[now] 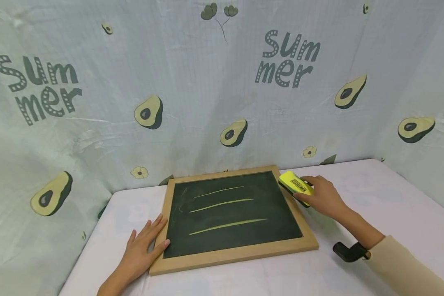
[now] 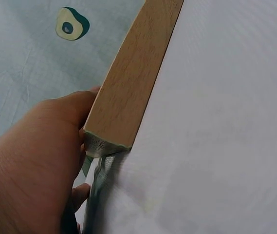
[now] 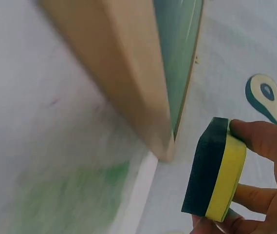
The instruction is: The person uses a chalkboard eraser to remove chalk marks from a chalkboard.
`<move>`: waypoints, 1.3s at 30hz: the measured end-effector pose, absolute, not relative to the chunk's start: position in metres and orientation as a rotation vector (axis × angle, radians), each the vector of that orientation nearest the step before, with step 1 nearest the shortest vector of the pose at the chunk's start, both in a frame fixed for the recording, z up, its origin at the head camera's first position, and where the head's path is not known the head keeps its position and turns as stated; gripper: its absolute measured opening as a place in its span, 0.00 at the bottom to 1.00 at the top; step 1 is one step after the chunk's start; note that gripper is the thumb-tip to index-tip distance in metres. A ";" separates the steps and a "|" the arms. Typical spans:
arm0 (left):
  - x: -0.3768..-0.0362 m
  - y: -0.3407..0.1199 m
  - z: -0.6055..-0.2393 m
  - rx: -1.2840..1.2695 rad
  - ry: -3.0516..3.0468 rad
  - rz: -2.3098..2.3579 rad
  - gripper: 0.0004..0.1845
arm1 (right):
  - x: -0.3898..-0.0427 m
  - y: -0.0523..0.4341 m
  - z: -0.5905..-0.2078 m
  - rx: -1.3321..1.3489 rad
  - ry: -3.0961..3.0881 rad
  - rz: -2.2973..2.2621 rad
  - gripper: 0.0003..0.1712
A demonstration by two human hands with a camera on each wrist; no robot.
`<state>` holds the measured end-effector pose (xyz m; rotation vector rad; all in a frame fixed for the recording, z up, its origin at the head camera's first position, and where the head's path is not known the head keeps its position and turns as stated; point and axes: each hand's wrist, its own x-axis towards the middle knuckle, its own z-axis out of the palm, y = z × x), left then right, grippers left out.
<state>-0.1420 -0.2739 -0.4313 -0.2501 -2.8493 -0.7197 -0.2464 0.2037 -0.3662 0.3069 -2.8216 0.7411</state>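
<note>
A small chalkboard (image 1: 240, 240) in a wooden frame (image 1: 237, 260) lies on the white-covered table, with three yellow chalk lines (image 1: 222, 204) across its dark surface. My left hand (image 1: 142, 250) rests against the frame's left side, fingers spread and thumb reaching over the wood. In the left wrist view, the same hand (image 2: 36, 156) touches the frame's edge near a corner. My right hand (image 1: 325, 197) grips a yellow chalkboard eraser (image 1: 296, 185) at the board's right side. In the right wrist view, the eraser's dark felt (image 3: 206, 168) faces the board, apart from it.
Behind the board hangs a pale cloth (image 1: 192, 152) printed with avocados and lettering. The table (image 1: 362, 193) extends to the right of the board and in front of it. A black strap-like piece (image 1: 349, 251) sits at my right wrist. Faint chalk marks (image 1: 183, 200) show at the board's upper left.
</note>
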 end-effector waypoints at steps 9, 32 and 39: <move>-0.139 -0.273 -0.433 -0.248 -2.828 -0.721 0.35 | -0.286 0.154 -0.371 0.522 -2.868 0.787 0.35; -0.140 -0.276 -0.433 -0.255 -2.837 -0.721 0.35 | -0.326 0.121 -0.378 0.670 -2.964 0.823 0.32; -0.140 -0.276 -0.433 -0.260 -2.834 -0.728 0.35 | -0.329 0.093 -0.376 0.776 -2.965 0.844 0.30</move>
